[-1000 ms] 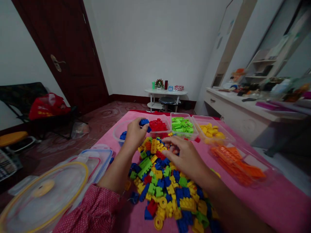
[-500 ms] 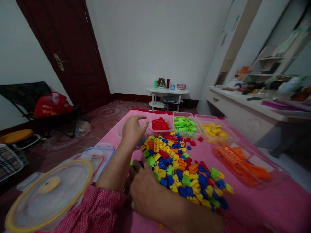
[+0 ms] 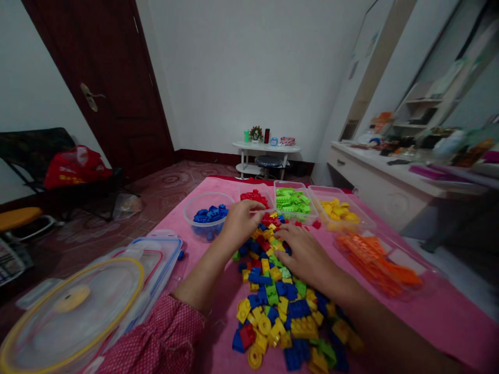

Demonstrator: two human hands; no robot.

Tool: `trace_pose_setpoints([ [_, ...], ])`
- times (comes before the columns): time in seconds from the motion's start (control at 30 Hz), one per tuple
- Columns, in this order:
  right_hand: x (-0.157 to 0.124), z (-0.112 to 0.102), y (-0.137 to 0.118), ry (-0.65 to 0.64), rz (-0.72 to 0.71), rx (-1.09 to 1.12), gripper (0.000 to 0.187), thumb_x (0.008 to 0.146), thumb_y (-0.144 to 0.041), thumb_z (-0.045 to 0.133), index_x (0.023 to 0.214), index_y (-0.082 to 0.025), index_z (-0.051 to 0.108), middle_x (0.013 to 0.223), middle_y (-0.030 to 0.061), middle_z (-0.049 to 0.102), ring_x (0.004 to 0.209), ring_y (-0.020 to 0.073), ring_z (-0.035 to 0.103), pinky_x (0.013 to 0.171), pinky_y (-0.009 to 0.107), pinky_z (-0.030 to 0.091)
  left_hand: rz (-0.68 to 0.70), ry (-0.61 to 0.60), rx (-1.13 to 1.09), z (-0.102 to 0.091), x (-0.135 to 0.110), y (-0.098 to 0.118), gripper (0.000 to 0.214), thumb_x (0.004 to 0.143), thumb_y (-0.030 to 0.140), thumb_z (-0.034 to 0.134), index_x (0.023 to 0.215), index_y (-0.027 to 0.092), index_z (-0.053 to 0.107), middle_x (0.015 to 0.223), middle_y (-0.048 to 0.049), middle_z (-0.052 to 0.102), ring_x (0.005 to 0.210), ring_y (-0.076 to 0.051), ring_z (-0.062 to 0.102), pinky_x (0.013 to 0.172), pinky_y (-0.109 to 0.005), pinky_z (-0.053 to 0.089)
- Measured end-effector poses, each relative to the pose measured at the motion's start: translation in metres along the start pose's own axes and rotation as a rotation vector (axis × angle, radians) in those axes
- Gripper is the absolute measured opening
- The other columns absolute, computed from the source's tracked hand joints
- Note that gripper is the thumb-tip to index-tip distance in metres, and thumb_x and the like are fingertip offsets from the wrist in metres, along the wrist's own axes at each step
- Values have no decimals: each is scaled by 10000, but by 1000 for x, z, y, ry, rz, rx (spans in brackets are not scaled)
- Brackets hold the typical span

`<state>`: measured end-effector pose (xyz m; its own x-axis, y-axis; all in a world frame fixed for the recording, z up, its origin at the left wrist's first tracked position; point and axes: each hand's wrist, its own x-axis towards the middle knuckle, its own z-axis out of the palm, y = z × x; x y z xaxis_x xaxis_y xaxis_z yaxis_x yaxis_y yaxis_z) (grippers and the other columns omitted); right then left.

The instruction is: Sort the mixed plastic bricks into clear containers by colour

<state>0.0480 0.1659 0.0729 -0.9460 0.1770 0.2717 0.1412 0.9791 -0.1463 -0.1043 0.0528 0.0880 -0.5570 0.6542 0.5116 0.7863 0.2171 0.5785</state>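
A heap of mixed blue, yellow, red and green toy bricks (image 3: 278,301) lies on the pink tablecloth (image 3: 429,317). My left hand (image 3: 240,221) reaches over the far end of the heap, its fingers bent down onto red bricks just in front of the red-brick box (image 3: 255,196); nothing shows in its grip. My right hand (image 3: 307,254) lies flat on the heap with its fingers stretched to the left. A round clear bowl of blue bricks (image 3: 208,215) stands left of my left hand.
Behind the heap stand clear boxes of green bricks (image 3: 292,200) and yellow bricks (image 3: 339,210); a box of orange bricks (image 3: 376,259) is at the right. Clear lids (image 3: 70,306) are stacked at the left. A white desk (image 3: 390,176) runs along the right wall.
My left hand has come back from the blue bowl to the heap's far end. My right hand has moved from the near left side up onto the middle of the heap.
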Motion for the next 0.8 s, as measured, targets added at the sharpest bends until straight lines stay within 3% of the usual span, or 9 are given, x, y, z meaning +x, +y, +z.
trace_pose_setpoints([
  [0.1,-39,-4,33,111,126,93,503,848,-424,484,1296,-197,471,1352,117,466,1251,282,416,1015,448,363,18,-79,8,10,-3,-2,219,775,196,571,935,178,719,919,-47,725,848,-171,655,793,-272,481],
  [0.2,-101,4,54,159,201,56,645,825,-503,488,1390,-234,335,1437,112,367,1304,320,353,1033,499,344,7,-113,27,14,-4,-5,240,779,210,570,967,184,717,944,-56,722,871,-187,653,795,-287,473],
  [0.3,-165,23,63,107,187,31,910,726,-555,584,1461,-242,148,1487,125,272,1306,368,339,986,514,399,1,-117,22,14,-4,-7,249,787,221,563,981,184,714,948,-57,723,875,-189,652,790,-288,470],
  [0.4,-202,44,62,113,92,-23,1067,648,-583,636,1475,-261,45,1499,137,235,1288,413,346,974,558,391,-1,-133,18,14,-4,-6,265,792,224,556,1005,190,709,954,-54,722,869,-187,653,784,-284,469],
  [0.5,-200,54,54,117,115,-43,1045,676,-558,632,1475,-277,19,1521,132,166,1311,423,301,979,579,372,-6,-147,12,15,-5,-6,270,790,226,558,1012,192,708,973,-52,719,890,-188,650,786,-273,469],
  [0.63,-163,50,38,122,196,103,946,764,-527,576,1471,-259,7,1546,112,-5,1378,383,142,1022,549,344,-10,-139,-9,18,-6,-8,231,786,221,558,941,172,721,937,-57,725,854,-185,659,770,-261,473],
  [0.8,-114,45,18,195,281,319,712,872,-442,465,1452,-273,89,1550,71,19,1406,294,75,1084,519,265,-19,-136,-27,22,-6,-13,223,785,215,547,921,178,720,943,-54,724,868,-186,657,770,-258,475],
])
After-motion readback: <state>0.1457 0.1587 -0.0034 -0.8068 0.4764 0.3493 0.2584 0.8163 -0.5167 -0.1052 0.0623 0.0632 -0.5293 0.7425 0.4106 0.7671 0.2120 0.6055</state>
